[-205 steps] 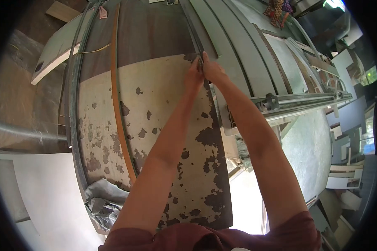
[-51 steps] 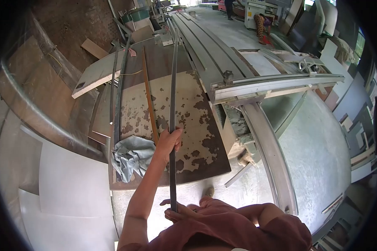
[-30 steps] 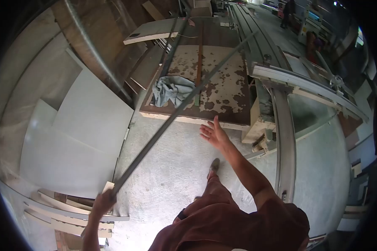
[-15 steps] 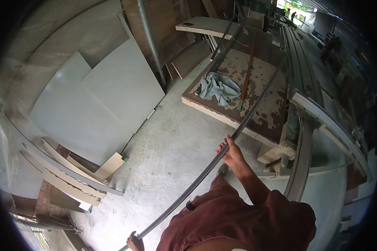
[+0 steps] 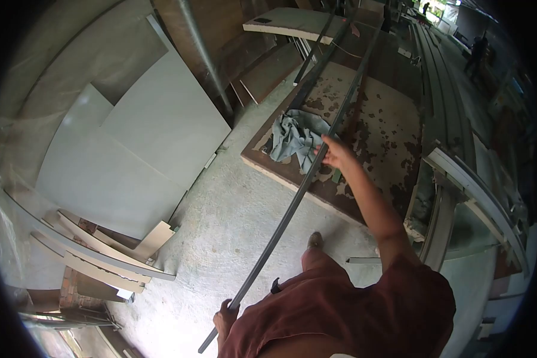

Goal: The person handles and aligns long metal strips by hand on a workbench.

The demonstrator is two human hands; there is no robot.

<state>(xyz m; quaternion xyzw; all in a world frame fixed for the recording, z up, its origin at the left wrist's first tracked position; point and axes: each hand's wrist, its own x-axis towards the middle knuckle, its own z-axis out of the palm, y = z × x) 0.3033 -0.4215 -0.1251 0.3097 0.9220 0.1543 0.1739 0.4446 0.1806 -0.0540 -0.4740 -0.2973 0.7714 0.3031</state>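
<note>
A long dark metal bar runs diagonally from the lower left up over the workbench. My left hand is closed round it close to its near end, beside my body. Farther along, my right hand grips the same bar with the arm stretched forward, above the bench's front edge. Just left of that hand, a crumpled grey-blue cloth lies on the worn bench top, partly crossed by the bar.
Large grey panels lean at the left, with curved strips on the floor below them. A pale board lies across the bench's far left. Long rails run along its right side. A person stands far off at right.
The bar has swung left and forward, over the cloth. My right hand has reached forward to the bench edge; my left hand has come up and right, showing the bar's near end.
</note>
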